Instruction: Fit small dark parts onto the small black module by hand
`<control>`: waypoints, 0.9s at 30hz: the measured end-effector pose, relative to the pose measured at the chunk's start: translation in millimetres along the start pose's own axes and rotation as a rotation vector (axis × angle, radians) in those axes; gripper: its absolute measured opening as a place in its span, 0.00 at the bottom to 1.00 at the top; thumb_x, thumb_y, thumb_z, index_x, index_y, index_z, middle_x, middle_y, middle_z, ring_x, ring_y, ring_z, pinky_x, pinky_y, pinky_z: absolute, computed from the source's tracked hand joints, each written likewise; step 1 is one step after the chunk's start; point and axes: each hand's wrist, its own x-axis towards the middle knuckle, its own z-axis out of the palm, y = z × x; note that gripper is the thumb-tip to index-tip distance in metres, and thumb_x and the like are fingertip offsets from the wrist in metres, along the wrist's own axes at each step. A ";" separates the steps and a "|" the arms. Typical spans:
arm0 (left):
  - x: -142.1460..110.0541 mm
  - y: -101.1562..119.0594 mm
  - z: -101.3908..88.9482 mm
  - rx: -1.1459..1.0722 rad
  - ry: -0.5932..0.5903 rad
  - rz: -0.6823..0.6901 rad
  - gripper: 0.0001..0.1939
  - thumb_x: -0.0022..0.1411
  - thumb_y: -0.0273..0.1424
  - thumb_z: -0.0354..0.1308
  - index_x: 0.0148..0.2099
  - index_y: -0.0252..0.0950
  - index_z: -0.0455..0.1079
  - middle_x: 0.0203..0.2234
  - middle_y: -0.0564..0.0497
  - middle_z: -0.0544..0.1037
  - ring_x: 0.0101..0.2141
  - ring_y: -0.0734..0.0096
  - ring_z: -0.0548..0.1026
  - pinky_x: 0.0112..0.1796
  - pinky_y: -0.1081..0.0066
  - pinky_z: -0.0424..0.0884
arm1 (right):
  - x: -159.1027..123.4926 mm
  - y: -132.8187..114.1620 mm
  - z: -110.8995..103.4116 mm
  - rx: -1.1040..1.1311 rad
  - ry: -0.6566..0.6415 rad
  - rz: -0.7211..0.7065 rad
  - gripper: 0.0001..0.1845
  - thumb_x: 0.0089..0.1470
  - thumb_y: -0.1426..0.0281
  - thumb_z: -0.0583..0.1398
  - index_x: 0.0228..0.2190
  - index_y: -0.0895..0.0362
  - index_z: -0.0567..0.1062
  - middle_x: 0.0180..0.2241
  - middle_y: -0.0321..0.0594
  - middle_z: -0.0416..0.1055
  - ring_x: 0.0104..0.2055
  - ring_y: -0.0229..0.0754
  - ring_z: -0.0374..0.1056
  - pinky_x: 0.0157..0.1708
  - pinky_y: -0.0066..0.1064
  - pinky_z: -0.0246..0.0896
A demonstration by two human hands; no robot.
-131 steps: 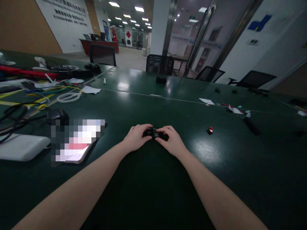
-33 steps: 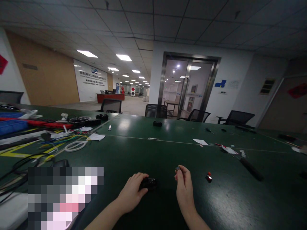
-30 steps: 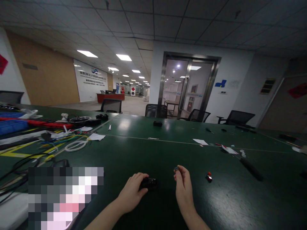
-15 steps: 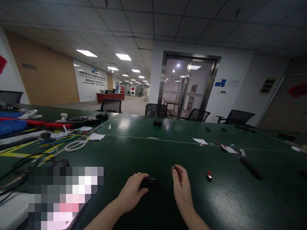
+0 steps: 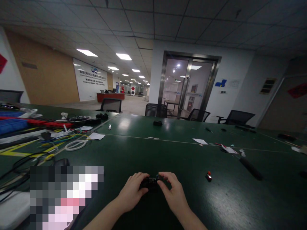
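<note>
On the dark green table, a small black block-shaped device (image 5: 152,181) lies straight in front of me. My left hand (image 5: 131,193) is closed around its left end, thumb at the near side and fingers over the far side. My right hand (image 5: 174,190) is at the device's right end, thumb and fingertips pinched on a small bluish-grey piece (image 5: 157,176). That piece is mostly covered by the fingers, and I cannot tell whether it sits in the device or only touches it.
Right of my hands lies a small red-and-silver object (image 5: 208,176), with a black-handled tool (image 5: 250,168) beyond. A blurred-out phone-like slab (image 5: 72,198), a white box (image 5: 13,209) and a coiled white tube (image 5: 76,145) lie left. A black box (image 5: 157,123) stands farther back.
My right hand, which held the small piece up and apart to the right, has come left and down to the black device. My left hand has kept its grip in place.
</note>
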 end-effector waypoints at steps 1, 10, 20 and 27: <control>0.1 -0.2 0.3 0.001 -0.001 0.001 0.22 0.55 0.28 0.54 0.53 0.42 0.63 0.48 0.51 0.70 0.48 0.62 0.66 0.49 0.64 0.60 | -0.4 -1.9 0.4 -0.002 -0.025 -0.005 0.11 0.49 0.66 0.59 0.37 0.49 0.76 0.37 0.38 0.72 0.41 0.45 0.67 0.42 0.37 0.61; -0.7 3.9 -2.5 0.009 -0.026 0.005 0.21 0.56 0.29 0.54 0.53 0.43 0.63 0.48 0.51 0.70 0.49 0.63 0.66 0.50 0.64 0.59 | -0.9 -6.3 3.9 -0.105 -0.183 -0.039 0.11 0.46 0.69 0.60 0.34 0.44 0.77 0.35 0.35 0.73 0.41 0.47 0.65 0.43 0.39 0.59; -1.2 2.4 -1.4 0.009 -0.020 0.016 0.21 0.56 0.28 0.54 0.53 0.44 0.63 0.48 0.52 0.70 0.49 0.63 0.66 0.51 0.64 0.58 | -2.6 -1.5 6.1 -0.150 -0.197 -0.017 0.12 0.44 0.70 0.61 0.33 0.42 0.77 0.36 0.35 0.70 0.40 0.46 0.65 0.41 0.38 0.60; 0.1 -1.1 2.4 0.026 -0.006 0.022 0.20 0.57 0.29 0.53 0.53 0.43 0.63 0.47 0.51 0.70 0.48 0.63 0.66 0.50 0.65 0.59 | -2.7 2.0 7.8 -0.162 -0.195 0.020 0.18 0.42 0.72 0.62 0.37 0.43 0.76 0.40 0.36 0.69 0.44 0.48 0.65 0.45 0.42 0.59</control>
